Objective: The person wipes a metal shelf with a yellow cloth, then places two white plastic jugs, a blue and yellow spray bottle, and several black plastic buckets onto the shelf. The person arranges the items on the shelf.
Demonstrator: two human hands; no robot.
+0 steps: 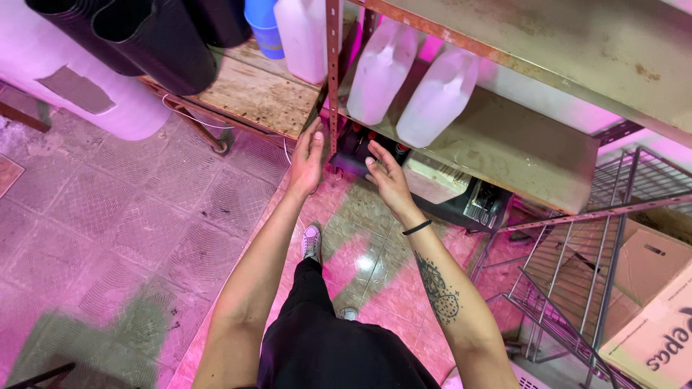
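I reached both arms out to the rusty shelf post [333, 79], left hand [308, 160] open beside it, right hand [387, 178] open, fingers loosely curled near a dark box [351, 164] under the shelf.

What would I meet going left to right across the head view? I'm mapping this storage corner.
Black tubes → blue cup → left hand → right hand → tilted white jug → wire rack → cardboard box.

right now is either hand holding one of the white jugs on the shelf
No: both the left hand and the right hand are open and empty below the shelf, apart from the white jugs.
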